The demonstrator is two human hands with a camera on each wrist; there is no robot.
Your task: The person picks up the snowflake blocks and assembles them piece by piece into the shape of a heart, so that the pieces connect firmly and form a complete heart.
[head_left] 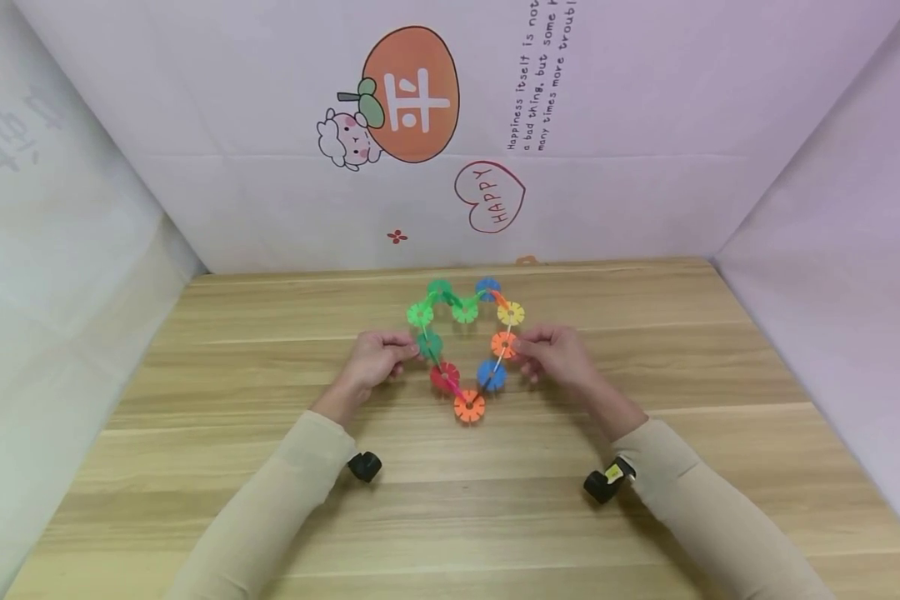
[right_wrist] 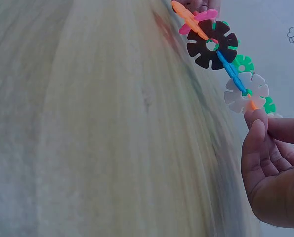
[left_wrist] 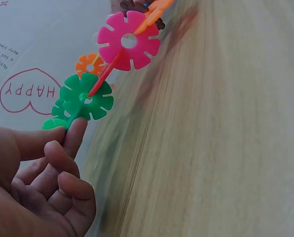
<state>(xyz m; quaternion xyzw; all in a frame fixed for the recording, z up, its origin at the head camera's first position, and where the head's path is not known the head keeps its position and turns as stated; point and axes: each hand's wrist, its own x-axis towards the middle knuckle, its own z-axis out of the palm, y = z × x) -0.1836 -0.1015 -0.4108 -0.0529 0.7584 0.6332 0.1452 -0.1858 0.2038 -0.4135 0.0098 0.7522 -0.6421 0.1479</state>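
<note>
A heart-shaped loop of slotted plastic snowflake discs (head_left: pixel 468 407) is held up between both hands, its point toward the person. On the loop's left side, the left hand (head_left: pixel 375 360) pinches a green disc (head_left: pixel 430 345) between thumb and forefinger. Opposite it, the right hand (head_left: pixel 558 354) pinches an orange disc (head_left: pixel 504 345) by its outer edge. A pink disc (left_wrist: pixel 129 40) joins the green part in the left wrist view. From the right wrist, a white disc (right_wrist: pixel 246 93) and a black disc (right_wrist: pixel 212 44) show just beyond the fingertips. The far discs are partly hidden there.
A wood-grain tabletop (head_left: pixel 450 517) lies under the loop and arms. Behind it rises a white printed backdrop (head_left: pixel 270 208), with white side panels (head_left: pixel 832 250) left and right. Small black devices (head_left: pixel 365 467) sit at both wrists.
</note>
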